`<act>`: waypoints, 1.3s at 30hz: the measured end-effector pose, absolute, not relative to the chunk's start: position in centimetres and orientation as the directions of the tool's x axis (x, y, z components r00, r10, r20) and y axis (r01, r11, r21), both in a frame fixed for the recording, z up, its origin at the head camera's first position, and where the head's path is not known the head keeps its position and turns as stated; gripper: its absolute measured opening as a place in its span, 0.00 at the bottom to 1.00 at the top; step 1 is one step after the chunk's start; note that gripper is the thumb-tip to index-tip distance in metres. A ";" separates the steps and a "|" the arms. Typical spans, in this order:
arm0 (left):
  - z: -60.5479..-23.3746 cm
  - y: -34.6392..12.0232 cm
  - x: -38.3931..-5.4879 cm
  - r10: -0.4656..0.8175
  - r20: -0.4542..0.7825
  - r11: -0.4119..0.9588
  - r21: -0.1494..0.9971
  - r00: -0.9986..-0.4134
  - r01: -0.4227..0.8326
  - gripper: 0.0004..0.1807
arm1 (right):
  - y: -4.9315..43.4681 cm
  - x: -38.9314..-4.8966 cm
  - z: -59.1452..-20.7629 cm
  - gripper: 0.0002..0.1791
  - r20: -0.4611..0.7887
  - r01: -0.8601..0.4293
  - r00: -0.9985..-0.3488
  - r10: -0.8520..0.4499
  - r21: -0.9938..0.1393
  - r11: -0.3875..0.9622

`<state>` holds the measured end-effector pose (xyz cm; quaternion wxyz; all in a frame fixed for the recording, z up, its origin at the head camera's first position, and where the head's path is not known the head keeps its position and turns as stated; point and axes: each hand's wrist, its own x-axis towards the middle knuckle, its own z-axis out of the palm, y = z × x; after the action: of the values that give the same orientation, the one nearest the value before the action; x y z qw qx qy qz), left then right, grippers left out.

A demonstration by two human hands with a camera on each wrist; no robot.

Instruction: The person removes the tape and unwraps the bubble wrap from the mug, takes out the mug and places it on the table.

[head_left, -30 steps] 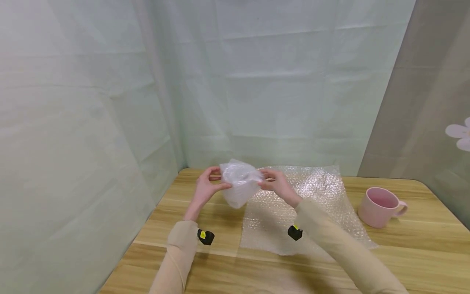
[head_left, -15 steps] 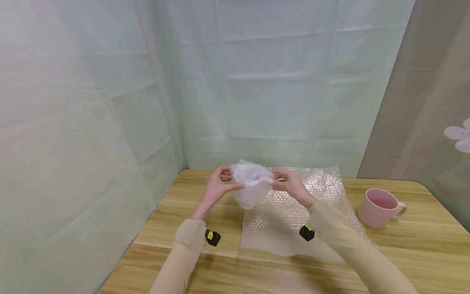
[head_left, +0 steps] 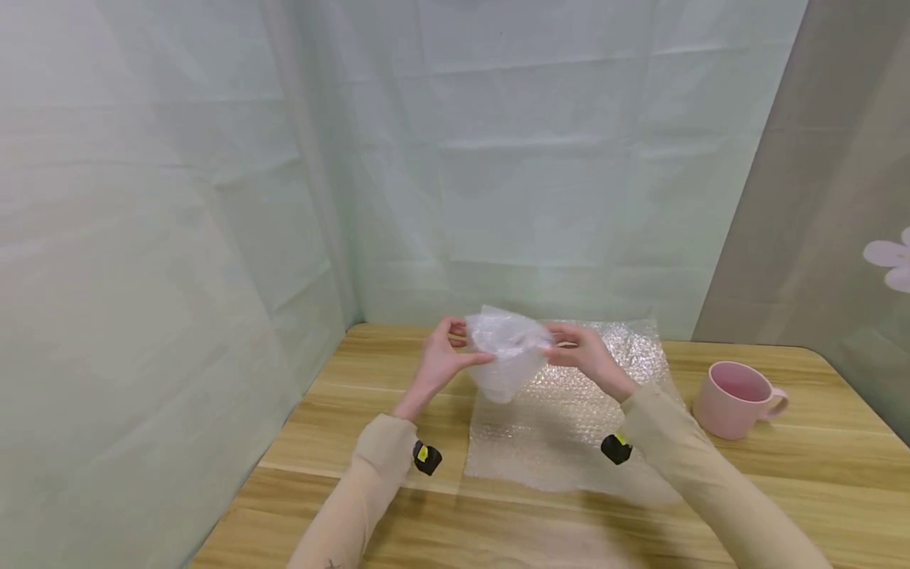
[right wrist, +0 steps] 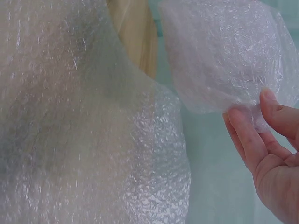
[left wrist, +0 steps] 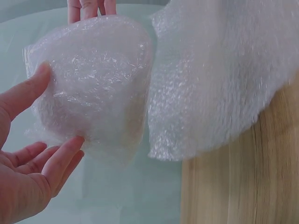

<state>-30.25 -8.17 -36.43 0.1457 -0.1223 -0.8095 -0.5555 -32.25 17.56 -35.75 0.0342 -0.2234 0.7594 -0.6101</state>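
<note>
A bundle of bubble wrap (head_left: 510,352), rounded and whitish, is held up between both hands above the table. What lies inside it is hidden by the layers. My left hand (head_left: 442,357) grips its left side, thumb on the near face and fingers behind, as the left wrist view shows on the bundle (left wrist: 93,79). On the opposite side my right hand (head_left: 586,356) pinches a gathered edge between thumb and fingers, clear in the right wrist view of the hand (right wrist: 266,140). Under the hands a flat sheet of bubble wrap (head_left: 562,442) is spread on the table.
A pink mug (head_left: 732,403) stands upright right of the sheet, its handle pointing right. The wooden table (head_left: 341,474) ends at a pale curtain (head_left: 526,197) behind and on the left. A grey-brown cloth hangs at the right.
Both hands have carried the wrapped bundle steadily to the right, over the flat sheet. Their hold looks the same. The mug and sheet have stayed in place.
</note>
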 end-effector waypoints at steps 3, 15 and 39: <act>-36.3 -7.6 -30.2 0.043 0.369 0.364 0.860 -0.928 0.359 0.39 | 18.2 -32.2 -35.7 0.28 0.222 -0.302 -0.899 -0.378 -0.939 0.165; -36.1 -5.5 -30.6 0.073 0.350 0.347 0.869 -0.934 0.353 0.37 | 20.5 -32.1 -35.0 0.30 0.205 -0.306 -0.903 -0.377 -0.924 0.230; -36.7 -1.4 -30.2 0.100 0.319 0.374 0.865 -0.942 0.333 0.37 | 24.2 -31.7 -36.1 0.28 0.190 -0.306 -0.914 -0.359 -0.903 0.301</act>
<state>-30.17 -1.44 -36.70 0.1070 -0.1319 -0.8220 -0.5436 -31.69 24.22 -36.08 0.0240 -0.2062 0.8062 -0.5541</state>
